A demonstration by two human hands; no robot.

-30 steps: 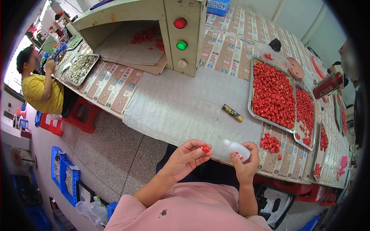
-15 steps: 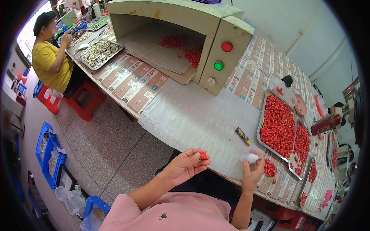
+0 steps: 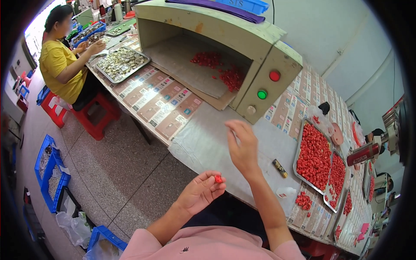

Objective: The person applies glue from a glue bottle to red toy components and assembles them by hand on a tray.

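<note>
Low at the table's front edge, my left hand (image 3: 202, 191) pinches a small red piece (image 3: 218, 179) between thumb and fingertips. My right hand (image 3: 244, 149) is lifted over the pale paper sheet (image 3: 203, 134), its fingers stretched toward the oven-like box and its thumb apart; I see nothing in it, though it is slightly blurred. A small white squeeze bottle (image 3: 286, 191) lies on the table beside my right forearm. On the sheet, right of that hand, is a short black-and-gold cylinder (image 3: 280, 168).
The box heater (image 3: 242, 32) has red pieces (image 3: 229, 78) inside. Trays of red pieces (image 3: 313, 158) stand at the right, near a small loose pile (image 3: 303, 200). Farther left, a person in yellow (image 3: 60, 60) sits by a tray of pale pieces (image 3: 122, 65).
My right hand has let go of the white bottle, now on the table, and moved left and forward toward the heater. The left hand keeps the red piece, slightly further left.
</note>
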